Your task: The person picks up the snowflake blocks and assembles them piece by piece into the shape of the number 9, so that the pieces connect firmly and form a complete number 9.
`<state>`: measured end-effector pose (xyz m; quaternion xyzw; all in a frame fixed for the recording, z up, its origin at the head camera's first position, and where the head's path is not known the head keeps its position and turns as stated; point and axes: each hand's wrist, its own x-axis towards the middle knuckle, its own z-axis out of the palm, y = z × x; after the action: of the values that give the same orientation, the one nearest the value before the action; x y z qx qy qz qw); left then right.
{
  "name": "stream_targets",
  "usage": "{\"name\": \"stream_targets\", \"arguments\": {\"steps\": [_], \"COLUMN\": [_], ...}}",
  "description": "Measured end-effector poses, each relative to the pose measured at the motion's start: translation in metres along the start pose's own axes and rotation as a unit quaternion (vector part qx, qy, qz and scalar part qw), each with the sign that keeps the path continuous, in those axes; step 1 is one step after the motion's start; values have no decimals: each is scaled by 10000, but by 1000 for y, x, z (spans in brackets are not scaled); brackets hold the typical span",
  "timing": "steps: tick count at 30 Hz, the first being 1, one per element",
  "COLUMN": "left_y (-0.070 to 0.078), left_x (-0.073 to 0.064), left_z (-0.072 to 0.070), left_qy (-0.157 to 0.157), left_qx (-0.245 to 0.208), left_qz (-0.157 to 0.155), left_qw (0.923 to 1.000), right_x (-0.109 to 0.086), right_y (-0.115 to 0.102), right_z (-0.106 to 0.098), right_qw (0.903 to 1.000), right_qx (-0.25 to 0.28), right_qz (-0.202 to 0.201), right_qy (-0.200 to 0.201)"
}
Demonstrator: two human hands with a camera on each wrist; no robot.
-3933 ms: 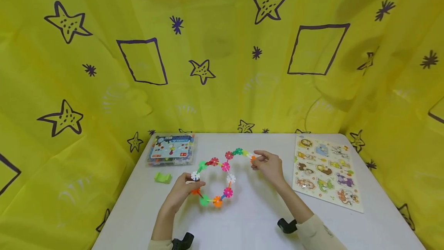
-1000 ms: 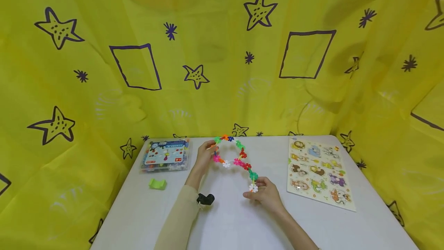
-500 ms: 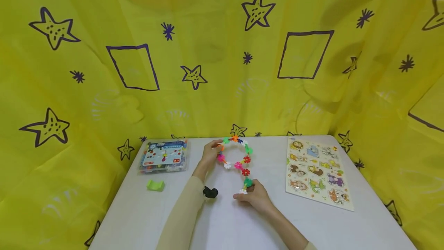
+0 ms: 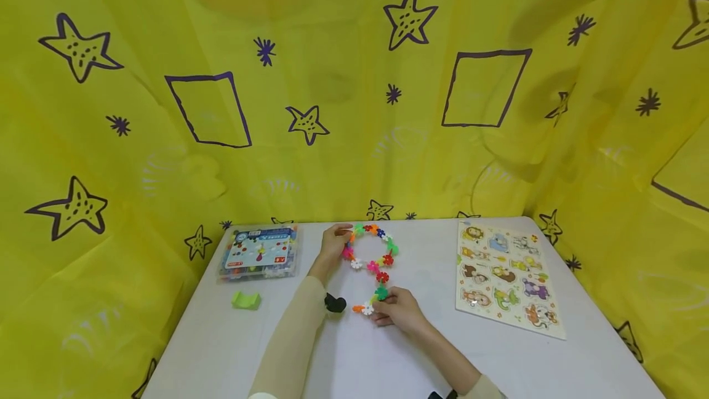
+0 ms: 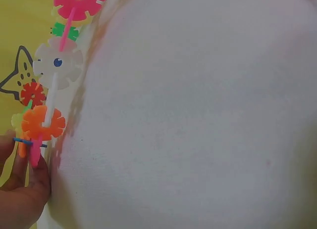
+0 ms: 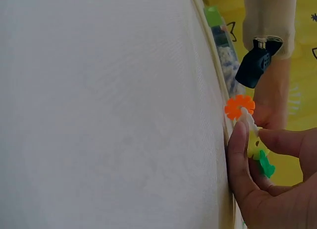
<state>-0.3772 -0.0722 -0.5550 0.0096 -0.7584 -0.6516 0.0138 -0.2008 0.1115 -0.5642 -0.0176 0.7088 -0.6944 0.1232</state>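
Observation:
A chain of notched plastic snowflake discs (image 4: 388, 260) in many colours forms a ring with a curved tail, like a figure nine. My left hand (image 4: 334, 242) pinches the ring's left side; the left wrist view shows its fingers (image 5: 38, 177) at a pink and a blue disc, below an orange disc (image 5: 43, 122). My right hand (image 4: 400, 309) grips the tail near its lower end, beside a green disc (image 4: 381, 293). In the right wrist view, thumb and fingers pinch white and yellow discs (image 6: 256, 144), with an orange disc (image 6: 239, 107) at the tip.
At the back left lies a clear plastic box (image 4: 258, 253) with a printed label and colourful pieces inside. A light green block (image 4: 246, 300) sits in front of it. An animal puzzle board (image 4: 506, 276) lies on the right of the white table (image 4: 399, 365). Yellow curtains surround it.
Since the earliest frame the chain has turned so its ring is at the back and the tail in front. Over the last second my right hand has brought the tail's end leftward, beneath the ring.

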Motion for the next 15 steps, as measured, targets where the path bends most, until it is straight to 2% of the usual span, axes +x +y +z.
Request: {"name": "stream_targets", "arguments": {"steps": [4, 8, 11, 13, 15], "left_y": [1, 5, 10, 15, 19], "left_x": [-3, -7, -11, -16, -21], "left_z": [-1, -4, -8, -11, -16], "left_qy": [-69, -264, -396, -384, -341], "left_qx": [38, 488, 1004, 1197, 1373], "left_qz": [-182, -284, -150, -82, 22], "left_qw": [9998, 9981, 9940, 9920, 9899], "right_x": [2, 3, 3, 3, 2], "right_y": [-2, -5, -9, -12, -16], "right_z": [-4, -14, -23, -29, -35], "right_qw": [9963, 9849, 9780, 9688, 9550], "right_qx": [-847, -1716, -2072, -2447, -2883], "right_qz": [-121, -215, -225, -317, -450], "right_qy": [98, 104, 97, 243, 526]}}
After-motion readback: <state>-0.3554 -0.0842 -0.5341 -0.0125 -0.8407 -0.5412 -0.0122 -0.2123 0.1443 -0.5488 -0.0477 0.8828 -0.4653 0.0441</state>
